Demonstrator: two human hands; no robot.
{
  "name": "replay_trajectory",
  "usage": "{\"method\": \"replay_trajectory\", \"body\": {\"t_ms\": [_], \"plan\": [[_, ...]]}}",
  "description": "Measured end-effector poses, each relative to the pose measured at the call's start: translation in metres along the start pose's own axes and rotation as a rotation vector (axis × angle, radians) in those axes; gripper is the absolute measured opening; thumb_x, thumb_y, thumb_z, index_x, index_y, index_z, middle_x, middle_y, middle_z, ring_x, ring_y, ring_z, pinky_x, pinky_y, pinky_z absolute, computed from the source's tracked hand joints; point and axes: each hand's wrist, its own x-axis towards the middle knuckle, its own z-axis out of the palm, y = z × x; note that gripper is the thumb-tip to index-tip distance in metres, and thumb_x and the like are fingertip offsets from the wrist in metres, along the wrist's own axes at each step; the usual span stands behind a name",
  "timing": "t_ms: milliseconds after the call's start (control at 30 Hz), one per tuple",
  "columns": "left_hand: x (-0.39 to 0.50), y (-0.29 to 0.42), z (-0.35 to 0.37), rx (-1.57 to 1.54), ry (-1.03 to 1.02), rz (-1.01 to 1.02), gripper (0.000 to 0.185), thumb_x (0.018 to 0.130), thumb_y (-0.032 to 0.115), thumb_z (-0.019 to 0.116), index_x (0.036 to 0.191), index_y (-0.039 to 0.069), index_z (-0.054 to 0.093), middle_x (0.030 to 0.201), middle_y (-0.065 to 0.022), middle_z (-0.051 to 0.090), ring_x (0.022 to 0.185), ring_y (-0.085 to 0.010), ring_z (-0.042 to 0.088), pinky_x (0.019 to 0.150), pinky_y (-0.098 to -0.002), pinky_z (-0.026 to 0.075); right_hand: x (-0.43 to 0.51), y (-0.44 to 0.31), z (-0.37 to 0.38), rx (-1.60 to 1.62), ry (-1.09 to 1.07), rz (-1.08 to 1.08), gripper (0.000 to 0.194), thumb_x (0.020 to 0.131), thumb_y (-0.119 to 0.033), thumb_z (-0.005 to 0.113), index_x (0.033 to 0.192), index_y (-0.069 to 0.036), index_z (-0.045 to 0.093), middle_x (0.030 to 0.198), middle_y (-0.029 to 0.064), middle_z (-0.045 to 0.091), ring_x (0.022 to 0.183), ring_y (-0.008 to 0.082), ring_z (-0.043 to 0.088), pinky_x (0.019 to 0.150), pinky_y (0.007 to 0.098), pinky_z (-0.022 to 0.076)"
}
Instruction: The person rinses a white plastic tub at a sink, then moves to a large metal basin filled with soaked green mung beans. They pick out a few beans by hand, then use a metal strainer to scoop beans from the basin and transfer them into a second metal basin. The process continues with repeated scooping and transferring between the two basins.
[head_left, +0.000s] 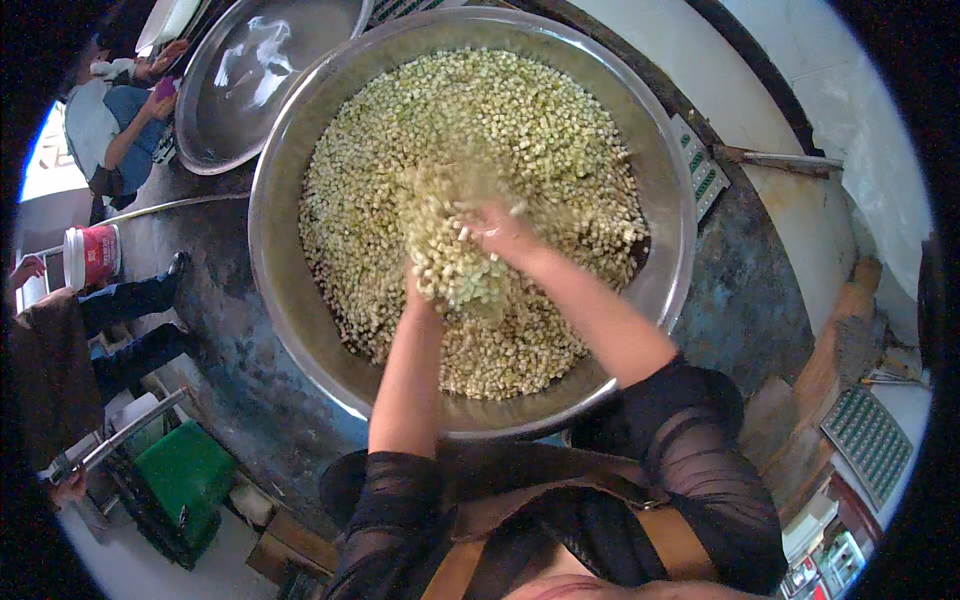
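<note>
A large round metal basin (682, 247) in front of me holds a deep heap of small diced pieces (540, 105), pale green to cream, perhaps a vegetable. Both my hands are in the heap near its middle. My left hand (420, 281) is mostly covered by pieces piled over it. My right hand (499, 229) has loose pieces on and around its fingers, and motion blurs them. Pieces between the hands look lifted and tumbling. Dark bits show low along the heap's edge.
A second metal basin (247, 82) stands at the upper left, touching or close to the first. One person (112, 135) is beyond it; another person (60, 352) is at the left near a red and white bucket (100, 255). A green seat (184, 465) stands lower left.
</note>
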Motion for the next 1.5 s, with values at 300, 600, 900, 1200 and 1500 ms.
{"method": "replay_trajectory", "body": {"t_ms": [300,600,900,1200,1500], "plan": [[0.07,0.088,-0.141,0.605,0.46,0.235,0.074,0.087,0.056,0.047,0.141,0.008,0.03,0.147,-0.0173,0.022,0.135,-0.0328,0.022,0.103,-0.0457,0.029,0.088,0.156,-0.161,0.051,0.335,0.524,0.072,0.086,-0.051,0.051,0.14,-0.008,0.031,0.143,0.0185,0.031,0.129,0.0353,0.033,0.105,0.0437,0.0297],[0.073,-0.023,0.004,-0.294,-0.266,-0.11,0.049,0.089,0.03,0.054,0.132,0.009,0.042,0.129,-0.0113,0.047,0.109,-0.025,0.051,0.085,-0.0406,0.045,0.063,0.06,0.005,0.334,-0.116,0.224,0.041,0.088,-0.028,0.055,0.123,-0.008,0.053,0.127,0.0164,0.049,0.111,0.0286,0.05,0.087,0.0406,0.0434],[-0.016,0.073,-0.155,1.458,0.368,0.575,0.064,0.084,0.039,0.059,0.135,0.007,0.038,0.134,-0.0231,0.039,0.127,-0.0385,0.034,0.103,-0.0435,0.03,-0.039,0.112,-0.191,-0.518,0.023,0.129,0.071,0.087,-0.045,0.055,0.14,-0.006,0.03,0.145,0.0145,0.031,0.121,0.0268,0.046,0.098,0.037,0.0383],[-0.033,-0.107,-0.115,-0.301,-0.167,-0.548,0.053,0.09,0.044,0.05,0.128,0.007,0.047,0.118,-0.0104,0.057,0.107,-0.026,0.055,0.086,-0.0415,0.045,-0.104,0.171,-0.003,0.554,-0.062,0.917,0.069,0.09,-0.059,0.037,0.135,-0.007,0.039,0.139,0.0186,0.036,0.117,0.0383,0.045,0.096,0.0567,0.0323],[-0.018,-0.041,-0.038,0.36,-0.194,-0.022,0.049,0.088,0.032,0.055,0.127,0.004,0.047,0.116,-0.0094,0.058,0.101,-0.0223,0.058,0.082,-0.0341,0.047,-0.021,0.085,-0.022,0.225,-0.232,0.425,0.046,0.087,-0.037,0.053,0.124,-0.009,0.05,0.122,0.0152,0.054,0.11,0.0294,0.052,0.086,0.0434,0.0462]]}}
